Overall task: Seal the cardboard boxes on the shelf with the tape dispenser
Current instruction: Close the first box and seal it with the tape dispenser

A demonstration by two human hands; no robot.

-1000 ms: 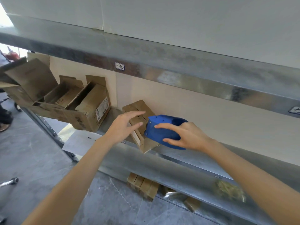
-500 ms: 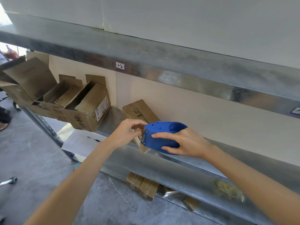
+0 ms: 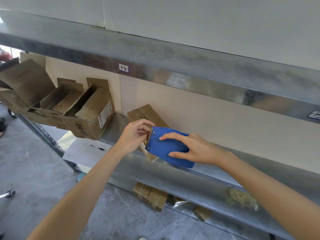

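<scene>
Blue tape dispenser (image 3: 168,148) is held just above the shelf's (image 3: 173,172) front edge, its front end set against a small cardboard box (image 3: 147,112). The dispenser is gripped by the right hand (image 3: 195,150), fingers spread across its side and thumb underneath. The left hand's (image 3: 134,135) fingers are curled at the dispenser's front end; whether anything is pinched cannot be told. The small box is tilted. A large open cardboard box (image 3: 90,118), flaps up, is seen overhanging the front edge toward the shelf's left end.
</scene>
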